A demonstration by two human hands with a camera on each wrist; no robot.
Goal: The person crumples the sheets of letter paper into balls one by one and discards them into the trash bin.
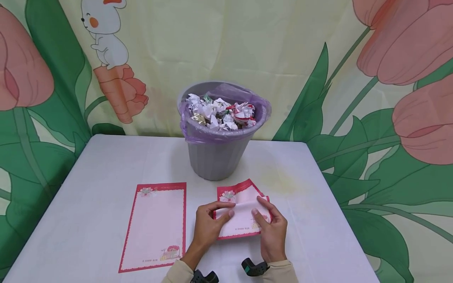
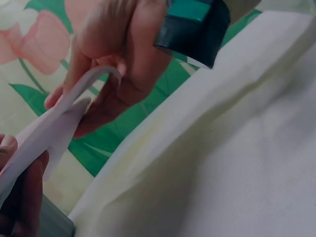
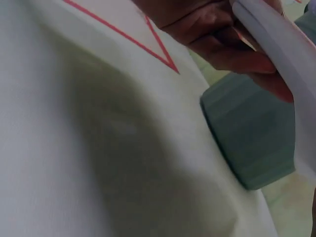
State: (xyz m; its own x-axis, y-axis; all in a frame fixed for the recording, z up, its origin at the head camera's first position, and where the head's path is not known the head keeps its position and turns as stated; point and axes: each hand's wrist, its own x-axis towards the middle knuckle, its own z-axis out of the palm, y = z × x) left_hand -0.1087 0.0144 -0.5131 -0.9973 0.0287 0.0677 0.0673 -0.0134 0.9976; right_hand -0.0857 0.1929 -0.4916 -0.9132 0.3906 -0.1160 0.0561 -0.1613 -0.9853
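Both hands hold one sheet of red-bordered pink stationery paper (image 1: 237,224), raised above the table and bent with a crease across its middle. My left hand (image 1: 208,223) pinches its left edge, thumb on the front face and fingers behind. On the right edge, my right hand (image 1: 274,228) pinches it the same way. In the left wrist view the paper (image 2: 74,101) curves over between the two hands. A second, matching sheet (image 1: 155,224) lies flat on the table to the left of the hands.
Behind the hands stands a grey waste bin (image 1: 219,157) with a purple liner (image 1: 260,104), filled with crumpled paper (image 1: 216,112). A white cloth covers the table (image 1: 88,204). At the table's back edge hangs a printed curtain (image 1: 247,39) with tulips and a rabbit.
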